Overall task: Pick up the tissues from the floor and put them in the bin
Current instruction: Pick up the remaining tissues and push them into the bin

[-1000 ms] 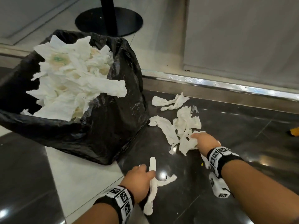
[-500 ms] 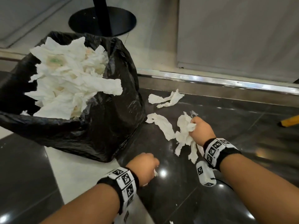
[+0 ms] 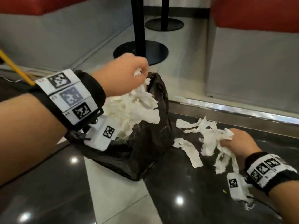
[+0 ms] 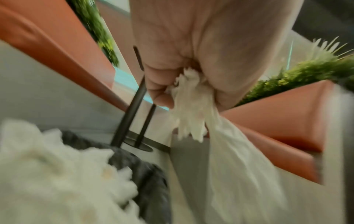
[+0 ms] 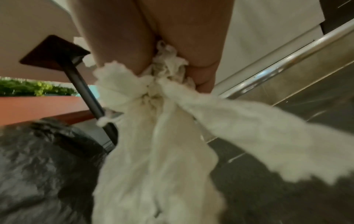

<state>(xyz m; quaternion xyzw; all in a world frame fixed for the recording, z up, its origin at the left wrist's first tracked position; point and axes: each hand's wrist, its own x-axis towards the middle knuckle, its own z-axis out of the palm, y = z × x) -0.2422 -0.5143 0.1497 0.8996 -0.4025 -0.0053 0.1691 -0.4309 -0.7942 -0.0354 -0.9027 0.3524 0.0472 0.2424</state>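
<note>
A black bin bag (image 3: 145, 152) stands on the floor, heaped with white tissues (image 3: 129, 110). My left hand (image 3: 123, 75) hovers over the bag's mouth, fingers curled round a strip of tissue (image 4: 191, 103) that hangs down. Low on the right, my right hand (image 3: 237, 143) grips a bunch of torn tissues (image 3: 212, 139) just above the dark floor; the bunch (image 5: 168, 94) trails from my fist. Two loose tissue pieces (image 3: 189, 147) lie on the floor beside the bag.
A black table pole with a round base (image 3: 140, 50) stands behind the bag, a second one (image 3: 164, 24) farther back. Red seat cushions on grey bases flank both sides. A metal strip (image 3: 242, 110) edges the floor step. A yellow stick (image 3: 14, 67) is at the left.
My left hand rose from the floor with its tissue strip to above the bag. My right hand closed on the tissue bunch and holds it slightly lifted. The head view tilted up.
</note>
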